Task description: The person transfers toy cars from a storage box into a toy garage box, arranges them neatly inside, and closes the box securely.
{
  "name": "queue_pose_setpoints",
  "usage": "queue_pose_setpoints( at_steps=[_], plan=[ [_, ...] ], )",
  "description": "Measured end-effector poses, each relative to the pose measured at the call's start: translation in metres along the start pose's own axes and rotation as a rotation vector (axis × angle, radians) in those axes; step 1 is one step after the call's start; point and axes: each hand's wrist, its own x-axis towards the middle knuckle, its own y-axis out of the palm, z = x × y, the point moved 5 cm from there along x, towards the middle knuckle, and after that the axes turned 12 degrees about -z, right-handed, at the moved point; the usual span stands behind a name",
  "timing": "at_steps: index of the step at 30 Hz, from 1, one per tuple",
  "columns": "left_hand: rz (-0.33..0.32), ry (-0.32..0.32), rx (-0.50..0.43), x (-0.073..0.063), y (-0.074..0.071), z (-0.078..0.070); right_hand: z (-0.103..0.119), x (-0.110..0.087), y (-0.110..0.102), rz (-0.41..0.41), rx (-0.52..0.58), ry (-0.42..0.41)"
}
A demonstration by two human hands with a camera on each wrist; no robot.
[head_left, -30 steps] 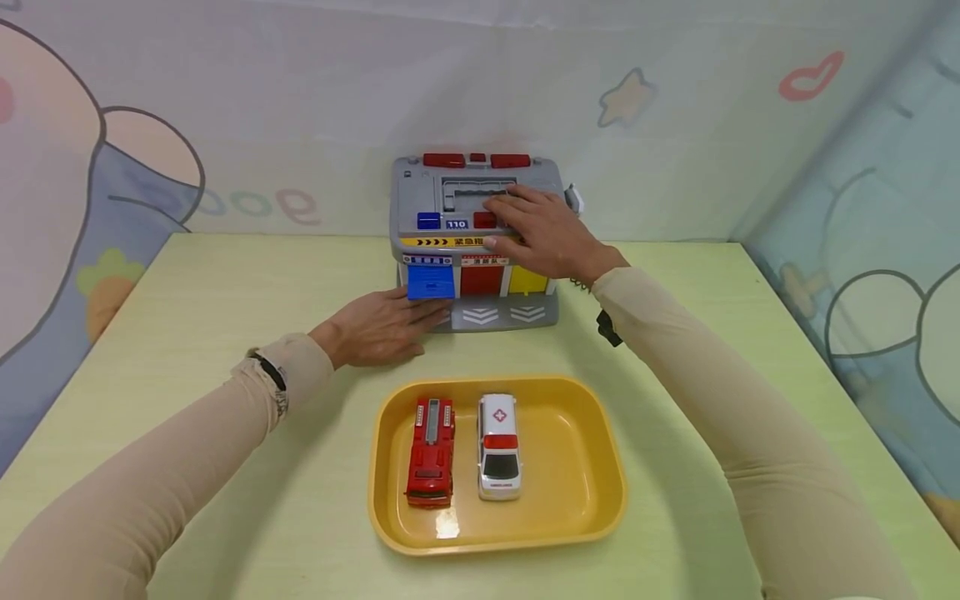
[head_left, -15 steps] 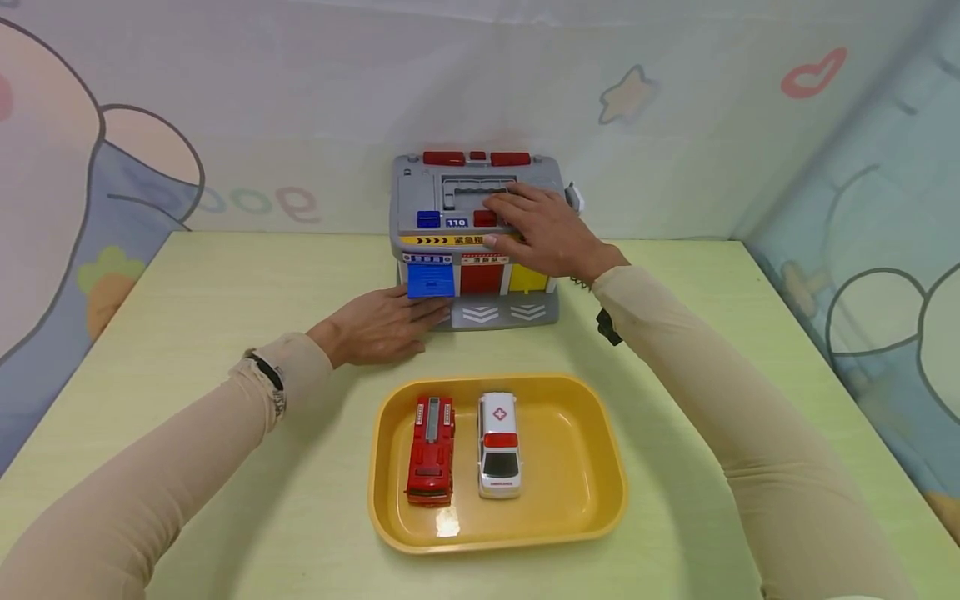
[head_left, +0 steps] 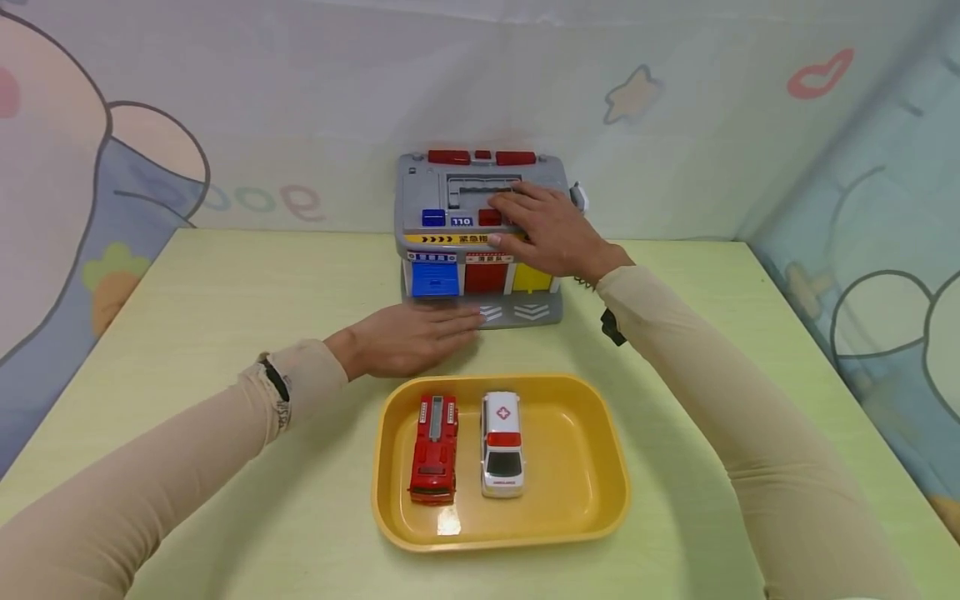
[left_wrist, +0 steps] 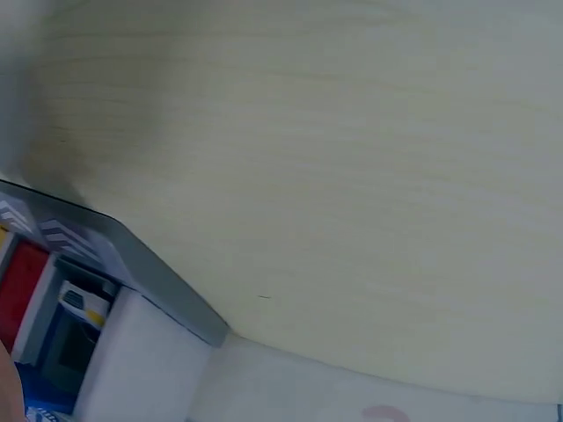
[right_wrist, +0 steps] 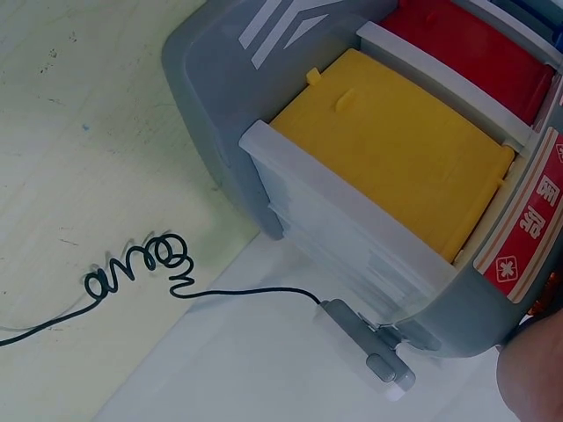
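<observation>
A grey toy rescue station point(head_left: 420, 187) stands at the back of the table. My right hand point(head_left: 551, 229) rests on its roof beside the carry handle, fingers extended. In front of the station base, my left hand point(head_left: 408, 337) is held flat with straight fingers pointing right, gripping nothing. The blue door point(head_left: 435, 279) is swung up. Behind it, the left wrist view shows a small white-and-yellow toy vehicle point(left_wrist: 84, 303) inside the bay, partly hidden. Both the red door point(head_left: 485, 277) and the yellow door point(right_wrist: 396, 149) are down.
Nearer the front, a yellow tray point(head_left: 577, 533) holds a red toy fire truck point(head_left: 433, 450) and a white toy ambulance point(head_left: 502, 446). A grey handset point(right_wrist: 365, 343) on a coiled black cord point(right_wrist: 158, 255) hangs at the station's right side. A printed cloth wall point(head_left: 480, 83) stands behind.
My left hand has come out from below the blue door and shifted right and toward me, across the front of the base. My right hand stays on the roof.
</observation>
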Motion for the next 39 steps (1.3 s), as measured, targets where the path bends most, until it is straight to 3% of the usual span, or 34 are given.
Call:
queue_pose_setpoints(
  at_steps=[3, 5, 9, 11, 15, 21, 28, 32, 39],
  plan=[
    [-0.033, 0.013, -0.046, 0.006, -0.007, -0.006, -0.001, -0.001, 0.0, 0.006, -0.002, 0.003],
    [-0.065, 0.05, -0.027, 0.009, -0.011, -0.009, -0.001, -0.002, 0.0, 0.008, -0.005, 0.003],
    [-0.118, 0.136, 0.127, 0.011, -0.018, -0.011, -0.002, -0.003, 0.0, 0.002, -0.012, 0.002],
    [-0.135, 0.148, 0.209, 0.01, -0.021, -0.009, -0.002, -0.002, 0.0, -0.006, -0.014, -0.003],
    [-0.177, 0.089, 0.266, 0.006, -0.023, 0.0, -0.002, -0.002, 0.0, -0.018, -0.018, -0.01],
    [-0.251, -0.048, 0.196, -0.004, -0.023, 0.013, -0.003, -0.003, -0.001, -0.008, -0.015, -0.005],
    [-0.311, -0.099, 0.152, -0.013, -0.02, 0.018, -0.004, -0.004, -0.002, -0.011, -0.018, -0.002],
    [-0.29, -0.116, 0.144, -0.017, -0.015, 0.02, -0.004, -0.004, -0.002, -0.009, -0.019, 0.004],
    [-0.222, -0.088, 0.112, -0.021, -0.007, 0.019, -0.004, -0.005, -0.002, -0.012, -0.013, 0.008]
  ],
)
